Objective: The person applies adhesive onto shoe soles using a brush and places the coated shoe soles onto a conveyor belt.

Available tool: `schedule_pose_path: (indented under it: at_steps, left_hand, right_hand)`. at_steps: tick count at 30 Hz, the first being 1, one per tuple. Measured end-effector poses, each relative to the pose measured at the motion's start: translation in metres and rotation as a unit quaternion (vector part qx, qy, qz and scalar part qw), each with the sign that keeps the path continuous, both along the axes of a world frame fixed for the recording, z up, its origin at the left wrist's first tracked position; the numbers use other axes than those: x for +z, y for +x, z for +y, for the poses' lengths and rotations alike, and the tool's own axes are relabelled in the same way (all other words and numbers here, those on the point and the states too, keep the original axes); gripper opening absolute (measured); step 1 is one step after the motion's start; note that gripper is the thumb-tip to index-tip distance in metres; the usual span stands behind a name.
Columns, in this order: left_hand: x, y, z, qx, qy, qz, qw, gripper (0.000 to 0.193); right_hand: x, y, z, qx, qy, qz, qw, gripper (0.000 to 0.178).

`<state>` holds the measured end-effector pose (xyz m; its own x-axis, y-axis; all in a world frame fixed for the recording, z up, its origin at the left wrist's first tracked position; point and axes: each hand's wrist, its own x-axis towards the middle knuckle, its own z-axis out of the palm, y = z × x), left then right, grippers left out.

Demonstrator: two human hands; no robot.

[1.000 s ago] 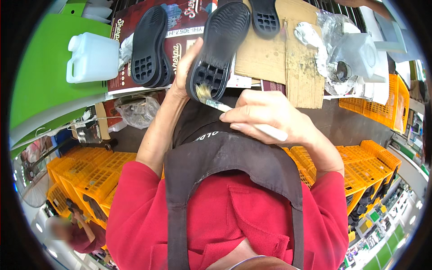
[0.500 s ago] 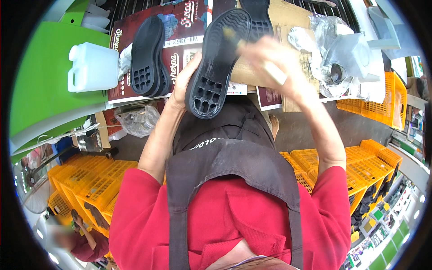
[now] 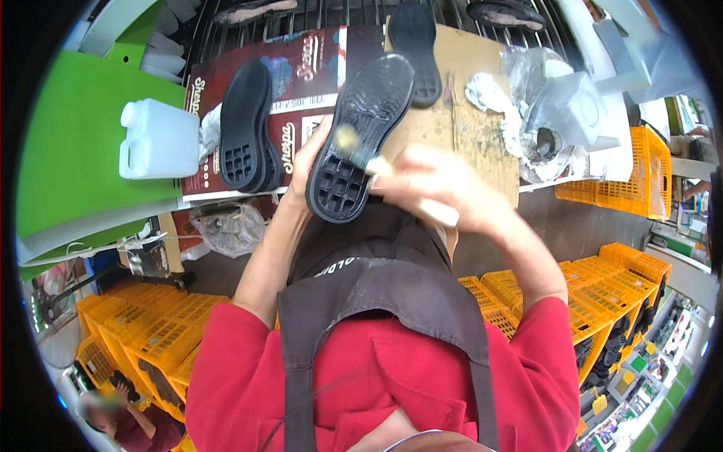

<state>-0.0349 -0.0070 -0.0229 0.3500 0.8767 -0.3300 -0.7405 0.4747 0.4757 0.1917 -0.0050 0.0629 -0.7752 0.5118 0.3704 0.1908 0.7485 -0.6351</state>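
Note:
My left hand (image 3: pixel 306 164) is closed on the left edge of a black shoe sole (image 3: pixel 374 94), holding it tilted with its heel toward me. The toe half looks wet and shiny, and the heel half has a grid of square hollows. In my right hand (image 3: pixel 444 184), blurred by motion, is a brush (image 3: pixel 347 141) with yellowish bristles and a pale handle. Its bristles are over the middle of the sole, just above the grid; whether they touch cannot be made out. Two stacked black soles (image 3: pixel 245 124) lie to the left, and another sole (image 3: pixel 413 49) lies beyond.
A white plastic jug (image 3: pixel 160 143) stands on the green surface (image 3: pixel 75 113) at left. At right, a cut clear plastic container (image 3: pixel 565 113) sits by crumpled white wrapping (image 3: pixel 489 94). Cardboard (image 3: pixel 467 68) covers the bench before metal rollers (image 3: pixel 331 13). Orange crates (image 3: pixel 602 290) stand behind me.
The brush has moved from the sole's toe half down to its middle, toward me and leftward. My left hand keeps its hold on the sole. The view has shifted slightly toward the far side.

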Motion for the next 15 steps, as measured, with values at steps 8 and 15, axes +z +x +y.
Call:
schedule_pose_path:
  at_steps: [8,15]
  left_hand:
    - [0.011,-0.001,-0.002,-0.024,0.031,0.047,0.998,0.056]
    - [-0.004,0.004,-0.014,-0.066,0.057,0.031,0.996,0.058]
  right_hand:
    - [0.023,0.017,-0.007,-0.043,-0.187,0.152,0.970,0.019]
    - [-0.005,0.047,-0.024,-0.253,-0.315,0.352,0.844,0.023]
